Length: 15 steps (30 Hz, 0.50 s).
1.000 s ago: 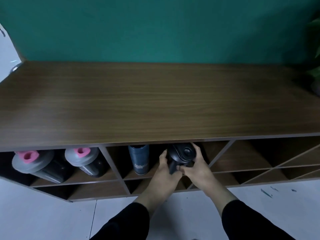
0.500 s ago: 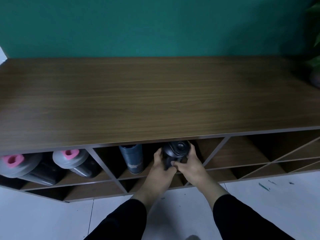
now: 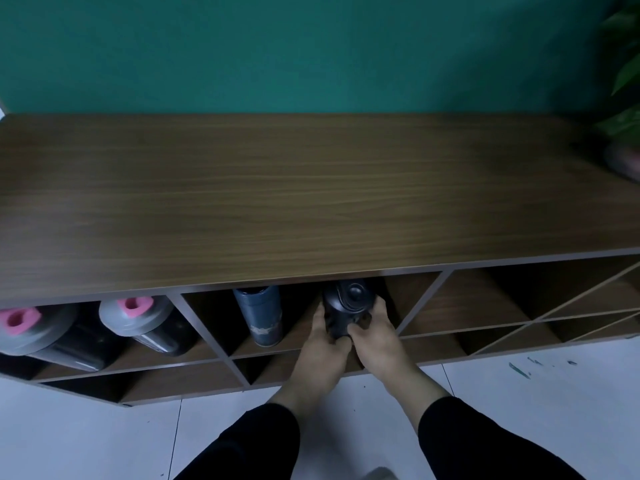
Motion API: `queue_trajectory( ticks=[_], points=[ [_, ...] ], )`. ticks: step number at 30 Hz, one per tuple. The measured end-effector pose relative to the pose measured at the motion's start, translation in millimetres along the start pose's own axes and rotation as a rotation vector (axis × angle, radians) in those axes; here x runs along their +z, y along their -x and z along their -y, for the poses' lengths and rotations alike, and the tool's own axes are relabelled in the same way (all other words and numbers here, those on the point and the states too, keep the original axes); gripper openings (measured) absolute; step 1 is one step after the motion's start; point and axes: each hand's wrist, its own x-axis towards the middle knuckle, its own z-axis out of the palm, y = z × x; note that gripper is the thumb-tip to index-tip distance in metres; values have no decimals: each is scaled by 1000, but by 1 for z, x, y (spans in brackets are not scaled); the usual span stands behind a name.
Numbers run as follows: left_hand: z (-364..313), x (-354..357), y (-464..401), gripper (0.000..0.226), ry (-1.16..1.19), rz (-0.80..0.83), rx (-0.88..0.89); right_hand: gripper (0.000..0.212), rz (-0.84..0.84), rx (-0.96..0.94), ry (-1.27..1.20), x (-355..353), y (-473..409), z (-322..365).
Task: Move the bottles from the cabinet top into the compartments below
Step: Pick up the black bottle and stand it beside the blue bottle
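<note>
A black bottle (image 3: 348, 301) with a round lid stands in the middle compartment, just under the front edge of the brown cabinet top (image 3: 311, 199). My left hand (image 3: 323, 344) grips its left side and my right hand (image 3: 375, 337) grips its right side. A dark blue bottle (image 3: 259, 313) stands to its left in the same compartment. Two grey shaker bottles with pink caps, one (image 3: 34, 334) at the far left and one (image 3: 142, 320) beside it, lean in the left compartment. No bottle is on the cabinet top.
Slanted dividers (image 3: 204, 327) split the cabinet into compartments; those on the right (image 3: 485, 306) hold nothing visible. A green plant in a pot (image 3: 623, 98) stands at the cabinet's right end. Behind is a teal wall, below a white tiled floor (image 3: 104, 445).
Both hands and the black bottle have stayed in the middle compartment, the bottle sitting slightly deeper under the top. The view has shifted a little to the right.
</note>
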Motion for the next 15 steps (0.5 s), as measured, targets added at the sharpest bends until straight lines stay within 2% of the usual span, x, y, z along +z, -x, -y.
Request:
queue_trajectory(
  ticks=[2, 9, 12, 14, 15],
  points=[
    [-6, 2, 1, 80, -2, 3, 10, 61, -18, 7, -8, -1, 2, -3],
    [-22, 2, 11, 80, -48, 55, 12, 57, 0, 34, 0, -4, 2, -6],
    [-16, 0, 10, 81, -104, -7, -30, 51, 6, 105, 49, -1, 3, -7],
    [-7, -3, 6, 64, -120, -78, -106, 25, 38, 185, 146, 1, 6, -10],
    [-2, -6, 7, 43, -136, -97, -118, 21, 79, 220, 199, 3, 8, -13]
  ],
)
